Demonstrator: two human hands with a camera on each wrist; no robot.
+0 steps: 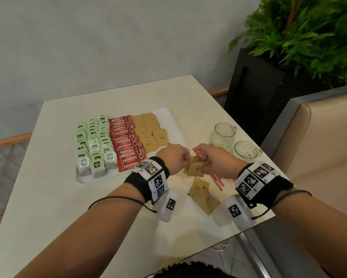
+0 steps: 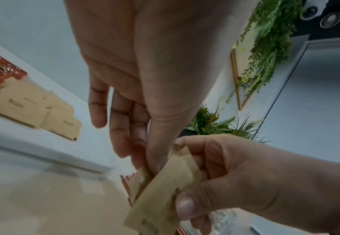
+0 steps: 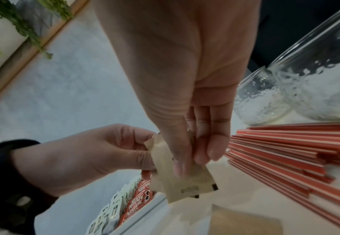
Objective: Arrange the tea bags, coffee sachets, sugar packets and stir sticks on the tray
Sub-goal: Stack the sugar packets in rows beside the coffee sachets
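You've got a small stack of flat brown sugar packets [image 1: 194, 167] pinched between both hands, left hand [image 1: 173, 157] and right hand [image 1: 214, 163], just right of the tray [image 1: 176, 125]; tea bags [image 1: 94, 145], coffee sachets [image 1: 126, 141] and most sugar are on it, loose packets [image 1: 203, 195] and stir sticks [image 3: 285, 152] still off it.

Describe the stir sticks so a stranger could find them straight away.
Start at the white rectangular tray on the cream table. Right of it, before two clear glass mugs, lie thin red-and-white stir sticks: the only long, striped items, and off the tray.
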